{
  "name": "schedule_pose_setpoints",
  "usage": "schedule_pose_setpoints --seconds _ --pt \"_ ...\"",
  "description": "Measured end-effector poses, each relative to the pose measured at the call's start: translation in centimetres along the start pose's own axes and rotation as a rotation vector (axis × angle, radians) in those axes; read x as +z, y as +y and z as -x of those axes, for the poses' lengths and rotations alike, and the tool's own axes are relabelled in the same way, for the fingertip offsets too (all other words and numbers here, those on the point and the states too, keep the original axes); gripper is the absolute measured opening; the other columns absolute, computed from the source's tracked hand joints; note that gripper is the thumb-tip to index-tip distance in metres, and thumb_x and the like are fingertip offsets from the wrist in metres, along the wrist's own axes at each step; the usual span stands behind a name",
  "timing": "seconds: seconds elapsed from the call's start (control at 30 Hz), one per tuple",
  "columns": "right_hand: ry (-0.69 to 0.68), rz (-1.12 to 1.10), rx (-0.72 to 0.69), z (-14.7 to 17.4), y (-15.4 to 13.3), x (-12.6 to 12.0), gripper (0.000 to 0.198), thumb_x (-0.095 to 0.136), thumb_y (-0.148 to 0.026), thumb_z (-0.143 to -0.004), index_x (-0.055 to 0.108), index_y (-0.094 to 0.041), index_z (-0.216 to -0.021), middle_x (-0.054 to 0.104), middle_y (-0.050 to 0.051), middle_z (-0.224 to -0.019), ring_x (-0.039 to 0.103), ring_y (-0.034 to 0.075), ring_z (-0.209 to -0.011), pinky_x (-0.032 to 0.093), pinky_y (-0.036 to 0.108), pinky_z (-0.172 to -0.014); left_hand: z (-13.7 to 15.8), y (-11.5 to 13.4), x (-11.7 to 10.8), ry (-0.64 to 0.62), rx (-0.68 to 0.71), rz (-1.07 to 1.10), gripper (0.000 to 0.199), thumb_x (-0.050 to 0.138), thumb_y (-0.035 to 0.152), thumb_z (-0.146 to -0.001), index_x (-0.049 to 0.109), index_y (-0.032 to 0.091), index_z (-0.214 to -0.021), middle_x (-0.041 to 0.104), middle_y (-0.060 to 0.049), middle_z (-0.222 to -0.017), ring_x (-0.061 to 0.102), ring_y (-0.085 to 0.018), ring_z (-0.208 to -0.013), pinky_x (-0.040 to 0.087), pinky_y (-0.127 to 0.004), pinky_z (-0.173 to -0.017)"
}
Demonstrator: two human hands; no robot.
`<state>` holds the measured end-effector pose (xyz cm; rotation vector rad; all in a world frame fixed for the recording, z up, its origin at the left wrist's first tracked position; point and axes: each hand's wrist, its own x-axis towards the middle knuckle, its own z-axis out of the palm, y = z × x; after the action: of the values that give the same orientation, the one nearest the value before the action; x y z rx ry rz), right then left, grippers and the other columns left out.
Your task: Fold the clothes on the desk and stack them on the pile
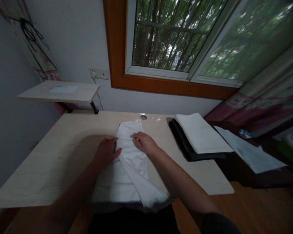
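A white garment (pixel 133 162), perhaps a shirt, lies partly folded on the light wooden table (pixel 51 156) in front of me. Its far part is narrowed into a strip, while the near part spreads wider, creased and twisted, to the table's front edge. My left hand (pixel 106 152) rests at the strip's left edge, with thumb and index finger apart and touching the fabric. On top of the strip is my right hand (pixel 144 143), its fingers curled and pinching the cloth near the upper right side.
Folded white cloth (pixel 202 133) lies on folded black cloth (pixel 182 139) at the table's right. A raised shelf (pixel 83 92) bearing a paper stands at the back left. The table has a round hole (pixel 143 117) near the wall. Papers (pixel 251 149) lie on a dark surface farther right.
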<state>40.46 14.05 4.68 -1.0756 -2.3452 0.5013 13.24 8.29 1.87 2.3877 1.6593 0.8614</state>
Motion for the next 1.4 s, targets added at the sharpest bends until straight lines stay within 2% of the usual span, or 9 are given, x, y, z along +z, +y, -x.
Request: schedule_pose_setpoints --seconds 0.23,0.4,0.5,0.6,0.77,0.9,1.07,1.23,1.4 --pt "-0.055 0.012 -0.112 -10.6 2.5 0.6 0.046 0.073 -0.020 -0.089 0.063 -0.022 -0.134 0.059 0.015 -0.137 0.053 0.027 -0.128 0.040 0.045 -0.111 0.5 -0.2 0.9 -0.004 -0.066 0.122 0.054 0.066 0.028 -0.082 0.058 0.021 -0.135 0.069 -0.009 -0.108 0.062 -0.028 -0.104 0.053 -0.045 -0.097" --pt "-0.332 -0.094 -0.107 -15.2 3.5 1.7 0.027 0.080 -0.010 -0.078 0.074 -0.019 -0.103 0.072 0.008 -0.112 0.062 0.022 -0.112 0.042 0.037 -0.104 0.5 -0.7 0.9 -0.014 -0.097 0.222 0.054 0.061 0.023 -0.081 0.059 0.019 -0.134 0.068 -0.007 -0.101 0.063 -0.024 -0.095 0.053 -0.044 -0.095" --pt "-0.361 -0.113 -0.067 -15.8 3.9 2.1 0.037 0.080 -0.005 -0.072 0.072 -0.018 -0.106 0.071 0.004 -0.105 0.063 0.018 -0.098 0.046 0.031 -0.092 0.4 -0.8 0.8 -0.023 -0.143 0.289 0.053 0.059 0.023 -0.081 0.057 0.019 -0.134 0.069 -0.006 -0.099 0.065 -0.021 -0.089 0.054 -0.041 -0.090" --pt "-0.361 -0.077 -0.059 -15.8 4.2 2.3 0.055 0.082 -0.005 -0.070 0.069 -0.019 -0.122 0.070 0.005 -0.107 0.062 0.019 -0.099 0.044 0.033 -0.095 0.2 -0.8 0.7 -0.044 -0.183 0.338 0.053 0.059 0.024 -0.081 0.056 0.022 -0.135 0.069 -0.004 -0.098 0.066 -0.019 -0.085 0.055 -0.036 -0.084" --pt "-0.356 0.021 -0.116 -16.1 4.2 2.1 0.018 0.082 -0.015 -0.078 0.077 -0.020 -0.094 0.070 0.006 -0.099 0.059 0.024 -0.112 0.036 0.042 -0.107 0.1 -0.7 0.5 -0.062 -0.184 0.378 0.052 0.058 0.025 -0.083 0.054 0.022 -0.135 0.068 -0.003 -0.094 0.065 -0.019 -0.082 0.055 -0.034 -0.081" --pt "-0.269 -0.148 -0.050 -16.4 4.3 1.0 0.011 0.079 -0.023 -0.081 0.072 -0.018 -0.088 0.069 0.005 -0.099 0.059 0.020 -0.103 0.043 0.034 -0.097 0.1 -0.6 0.5 -0.069 -0.207 0.408 0.049 0.057 0.027 -0.086 0.052 0.022 -0.135 0.067 -0.003 -0.095 0.065 -0.018 -0.082 0.054 -0.034 -0.079" --pt "-0.216 -0.291 0.111 -16.8 4.4 0.5 0.023 0.070 -0.036 -0.085 0.065 -0.018 -0.097 0.064 -0.001 -0.085 0.055 0.015 -0.079 0.043 0.026 -0.076 0.4 -0.5 0.8 -0.046 -0.300 0.486 0.046 0.052 0.027 -0.091 0.048 0.025 -0.137 0.064 -0.002 -0.098 0.064 -0.016 -0.081 0.053 -0.031 -0.075" --pt "-0.101 -0.263 0.054 -16.8 4.1 1.8 0.025 0.068 -0.038 -0.089 0.064 -0.020 -0.106 0.069 0.002 -0.098 0.058 0.016 -0.088 0.043 0.026 -0.083 0.3 -0.8 1.0 0.019 -0.344 0.522 0.043 0.050 0.028 -0.093 0.047 0.024 -0.136 0.061 -0.002 -0.098 0.065 -0.016 -0.085 0.054 -0.031 -0.078" --pt "-0.161 -0.197 0.133 -16.1 4.4 1.7 0.042 0.061 -0.050 -0.096 0.063 -0.025 -0.129 0.070 0.002 -0.087 0.062 0.017 -0.080 0.045 0.028 -0.080 -0.1 -0.7 0.6 0.062 -0.396 0.530 0.042 0.054 0.029 -0.090 0.049 0.023 -0.132 0.062 -0.001 -0.095 0.064 -0.016 -0.080 0.054 -0.031 -0.075"
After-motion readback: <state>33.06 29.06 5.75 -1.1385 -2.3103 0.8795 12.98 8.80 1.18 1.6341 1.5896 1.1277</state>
